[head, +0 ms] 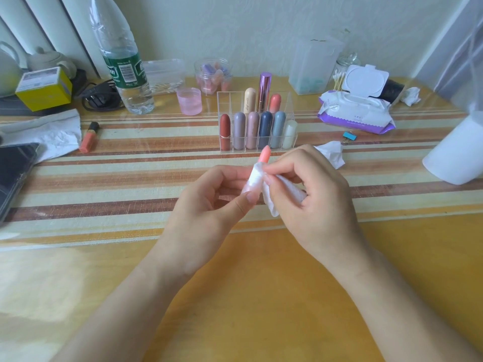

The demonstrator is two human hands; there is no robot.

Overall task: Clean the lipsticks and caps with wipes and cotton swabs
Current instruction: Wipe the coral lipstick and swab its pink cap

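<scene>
An uncapped lipstick with a peach-pink bullet [264, 155] stands tilted between my hands above the table's middle. My left hand [209, 197] grips its lower part with thumb and fingers. A white wipe [271, 194] is wrapped round the tube below the bullet, and my right hand [313, 194] pinches that wipe against it. Behind them a clear organizer [257, 121] holds several capped lipsticks. A wipes pack [355, 111] with its lid up lies at the back right, with a jar of cotton swabs [339, 77] behind it.
An orange lip gloss tube [89, 137] lies at the left beside crumpled paper [52, 134] and a dark phone [15, 176]. A water bottle [122, 66], a pink cup [189, 101], a used wipe [330, 152], a blue clip [349, 137] and a white roll [457, 152] stand around.
</scene>
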